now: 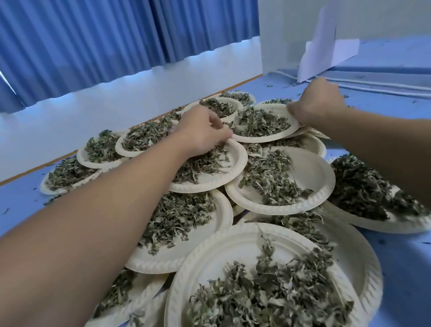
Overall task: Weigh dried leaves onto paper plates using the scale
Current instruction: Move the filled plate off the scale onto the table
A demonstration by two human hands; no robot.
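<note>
Blue surface (418, 259): overlapping paper plates (308, 177) of dried leaves (264, 310), white cable (393, 87), folded paper (332, 54).

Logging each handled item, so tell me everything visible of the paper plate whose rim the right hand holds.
The paper plate is round, off-white, seemingly moulded paper with a ribbed rim. It holds a loose heap of dried grey-green leaves and lies roughly level atop other overlapping plates at the pile's far side. The right hand grips its right rim. The left hand, fingers curled, is at its left edge; whether it holds this plate is unclear.
</note>
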